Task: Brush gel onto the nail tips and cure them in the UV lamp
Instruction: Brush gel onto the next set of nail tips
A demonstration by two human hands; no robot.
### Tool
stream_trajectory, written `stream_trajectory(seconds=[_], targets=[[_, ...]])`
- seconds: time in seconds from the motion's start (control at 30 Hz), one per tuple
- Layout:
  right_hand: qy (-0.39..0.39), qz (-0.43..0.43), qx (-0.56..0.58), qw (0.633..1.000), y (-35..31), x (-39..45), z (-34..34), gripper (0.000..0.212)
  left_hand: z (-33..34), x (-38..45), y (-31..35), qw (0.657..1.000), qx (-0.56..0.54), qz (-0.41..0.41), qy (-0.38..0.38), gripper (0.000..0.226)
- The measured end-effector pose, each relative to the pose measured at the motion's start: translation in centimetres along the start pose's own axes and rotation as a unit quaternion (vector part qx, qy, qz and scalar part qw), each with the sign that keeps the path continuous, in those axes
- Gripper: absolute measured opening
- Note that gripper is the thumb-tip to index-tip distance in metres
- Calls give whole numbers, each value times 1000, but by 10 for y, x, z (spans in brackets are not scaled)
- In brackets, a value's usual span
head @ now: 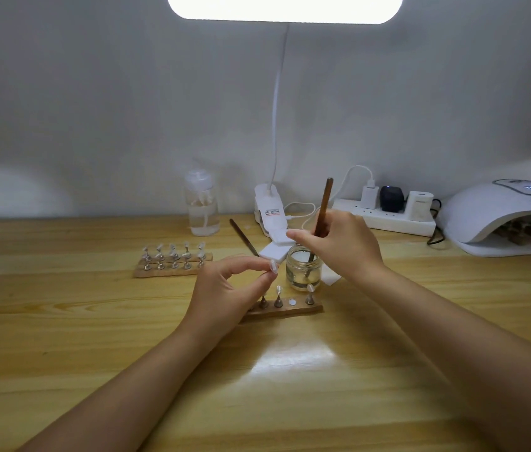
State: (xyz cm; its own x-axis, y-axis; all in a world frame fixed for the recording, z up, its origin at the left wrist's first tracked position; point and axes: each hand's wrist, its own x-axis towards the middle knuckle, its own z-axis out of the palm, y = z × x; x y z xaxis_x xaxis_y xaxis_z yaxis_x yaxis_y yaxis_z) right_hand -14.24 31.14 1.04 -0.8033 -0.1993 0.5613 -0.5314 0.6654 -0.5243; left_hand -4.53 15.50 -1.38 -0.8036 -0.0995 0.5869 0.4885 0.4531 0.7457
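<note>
Wooden counter (61, 321) carries everything, and at far left a rack (172, 267) holds two rows of nail tips on small stands. Moving right, the left hand (225, 288) has its grip pinched on one tip (273, 266), lifted clear of the near rack (285, 309), where three stands remain and one slot shows a bare white pad. Just beside it, the right hand (339, 244) grips a brush (322, 210) upright, its head dipped in the glass jar (303, 270) of clear liquid, most likely the gel, though that cannot be confirmed. A spare brush (243, 237) lies behind, near white pads (275, 247). At far right the UV lamp (505, 216) sits switched on, with what look like racks already inside. To load the brush well, I would wipe one side on the jar rim so only a small bead stays, then bring the tip close, keep the pinch on its stand and away from the face, and stroke from base to free edge thinly, since thick gel may pool and cure unevenly.
</note>
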Motion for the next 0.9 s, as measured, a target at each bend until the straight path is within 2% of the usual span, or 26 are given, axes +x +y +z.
stream_trajectory(seconds=[0.13,0.27,0.43,0.9], targets=[[31,16,23,999,-4,5,-9,44,0,0,0,1000,-6,-3,-3,16],[76,81,88,990,-2,9,-21,42,1,0,0,1000,-4,-8,-3,19],[83,164,137,973,5,8,-21,38,1,0,1,1000,0,-14,-5,18],[136,217,192,947,12,7,-26,36,0,0,2,1000,7,-22,-6,16]])
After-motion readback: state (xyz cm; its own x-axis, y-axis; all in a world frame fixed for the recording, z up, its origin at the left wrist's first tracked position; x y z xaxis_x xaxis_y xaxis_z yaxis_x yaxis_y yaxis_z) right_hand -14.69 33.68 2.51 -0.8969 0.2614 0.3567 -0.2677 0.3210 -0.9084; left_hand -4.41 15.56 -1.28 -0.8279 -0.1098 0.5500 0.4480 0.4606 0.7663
